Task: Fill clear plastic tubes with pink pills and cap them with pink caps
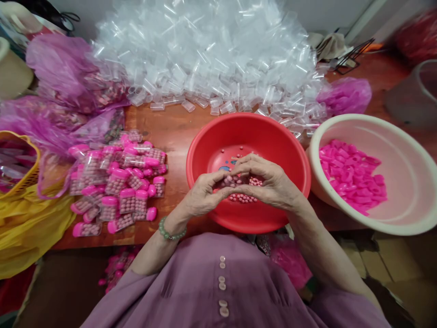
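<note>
Both hands meet over the red basin point(205, 150), mid worktop point(170, 132). Left hand point(205, 196) and right hand point(269, 180) curl inward, fingertips together, grips closed on a small vial point(234, 181) of pink beads point(244, 198), wrists low at the near rim.

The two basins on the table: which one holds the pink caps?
The cream basin on the right holds pink caps; the red basin, under both hands, holds small round beads.

No text can be read; the red basin point(205, 150) bears a printed mark, perhaps a label, too blurred.
</note>
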Available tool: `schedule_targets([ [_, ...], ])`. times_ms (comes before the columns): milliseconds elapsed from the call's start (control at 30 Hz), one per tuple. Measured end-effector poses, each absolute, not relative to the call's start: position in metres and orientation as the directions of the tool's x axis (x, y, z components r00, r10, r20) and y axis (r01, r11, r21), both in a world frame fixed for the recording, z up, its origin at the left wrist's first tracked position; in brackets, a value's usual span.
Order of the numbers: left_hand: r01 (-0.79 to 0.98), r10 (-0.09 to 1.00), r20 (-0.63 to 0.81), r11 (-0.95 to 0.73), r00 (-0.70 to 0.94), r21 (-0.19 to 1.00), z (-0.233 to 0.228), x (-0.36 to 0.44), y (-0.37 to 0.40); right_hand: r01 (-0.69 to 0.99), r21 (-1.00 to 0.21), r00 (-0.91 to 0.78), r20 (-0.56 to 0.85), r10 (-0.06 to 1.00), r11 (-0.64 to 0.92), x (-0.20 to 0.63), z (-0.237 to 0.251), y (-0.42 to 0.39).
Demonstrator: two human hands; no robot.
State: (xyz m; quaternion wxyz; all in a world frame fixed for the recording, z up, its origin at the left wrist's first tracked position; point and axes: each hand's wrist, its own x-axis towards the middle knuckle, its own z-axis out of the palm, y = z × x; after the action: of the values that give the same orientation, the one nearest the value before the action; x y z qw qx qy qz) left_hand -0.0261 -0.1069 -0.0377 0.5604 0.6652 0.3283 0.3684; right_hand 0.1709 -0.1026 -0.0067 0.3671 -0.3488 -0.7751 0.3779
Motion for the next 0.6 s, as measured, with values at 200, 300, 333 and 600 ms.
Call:
schedule_targets([
  [200, 0.006, 0.86, 0.061, -0.074, 0.506, 0.997, -0.04, -0.022, -0.109, 0.258, -0.841, -0.471, 0.32, 0.822, 0.475, 0.174, -0.009, -0.105],
  [300, -0.013, 0.857, 0.051, -0.052, 0.513, 0.999, -0.041, -0.018, -0.111, 0.272, -0.858, -0.473, 0.275, 0.837, 0.436, 0.176, -0.01, -0.107],
  [333, -0.015, 0.857, 0.053, -0.052, 0.512, 0.999, -0.042, -0.017, -0.112, 0.275, -0.864, -0.474, 0.26, 0.841, 0.422, 0.177, -0.011, -0.107],
  [600, 0.009, 0.855, 0.033, -0.044, 0.517, 0.999, -0.048, -0.015, -0.113, 0.297, -0.879, -0.439, 0.22, 0.871, 0.372, 0.179, -0.016, -0.11],
])
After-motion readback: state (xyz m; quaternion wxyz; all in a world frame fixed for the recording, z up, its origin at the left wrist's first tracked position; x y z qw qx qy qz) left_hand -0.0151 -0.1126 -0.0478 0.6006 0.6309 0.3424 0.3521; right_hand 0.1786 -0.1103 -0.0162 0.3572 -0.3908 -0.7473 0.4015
